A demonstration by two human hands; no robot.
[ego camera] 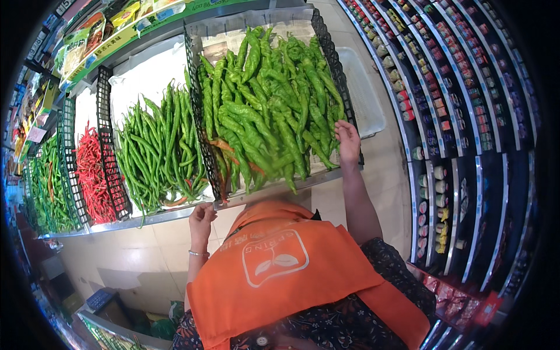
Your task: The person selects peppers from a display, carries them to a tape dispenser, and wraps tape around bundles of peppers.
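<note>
Large wrinkled green peppers are heaped on paper in a black plastic crate, with several orange-red ones at its lower left. My right hand, fingers bent, is at the right edge of this heap, by the crate's side; whether it grips a pepper cannot be told. My left hand, with a bracelet at the wrist, is at the metal front edge of the stand, its fingertips pinched together near the crate's corner; any small thing between them is too small to tell. Slim green chili peppers lie in the section left of the crate.
Red chilies and more green peppers fill sections farther left, split by black and green mesh dividers. Packaged goods stand on a shelf behind. A white plastic bin is right of the crate. Long stocked shelves run along the right.
</note>
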